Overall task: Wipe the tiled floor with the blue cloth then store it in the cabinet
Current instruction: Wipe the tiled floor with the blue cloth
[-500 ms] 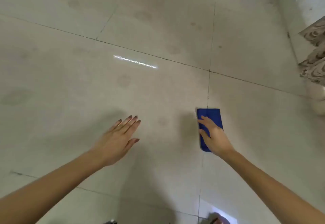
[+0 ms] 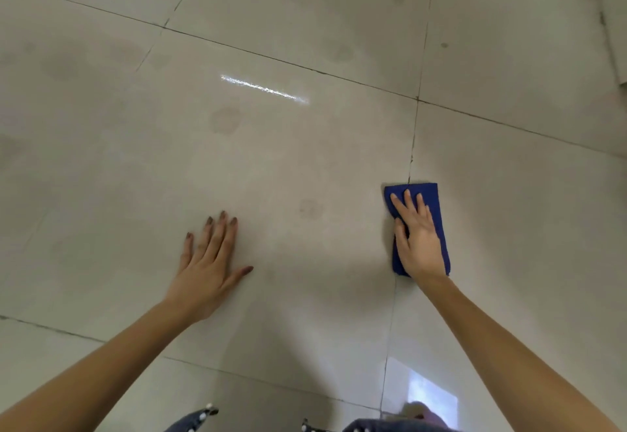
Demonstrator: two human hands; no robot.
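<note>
A folded blue cloth point(image 2: 432, 195) lies flat on the pale tiled floor point(image 2: 305, 160), across a dark grout line right of centre. My right hand point(image 2: 415, 238) presses down on the cloth with fingers spread and pointing away from me, covering most of it. My left hand point(image 2: 210, 262) rests palm-down on the bare tile to the left, fingers apart, holding nothing. No cabinet is in view.
Faint dark smudges mark the tiles, one point(image 2: 224, 121) beyond my left hand and one point(image 2: 310, 209) between my hands. A bright streak of reflected light point(image 2: 264, 88) crosses the floor. My knees in dark fabric point(image 2: 193, 421) show at the bottom edge.
The view has shifted, so the patterned object at the right edge is out of frame. My right hand now lies flatter and more fully over the cloth. My left hand has settled flat on the tile.
</note>
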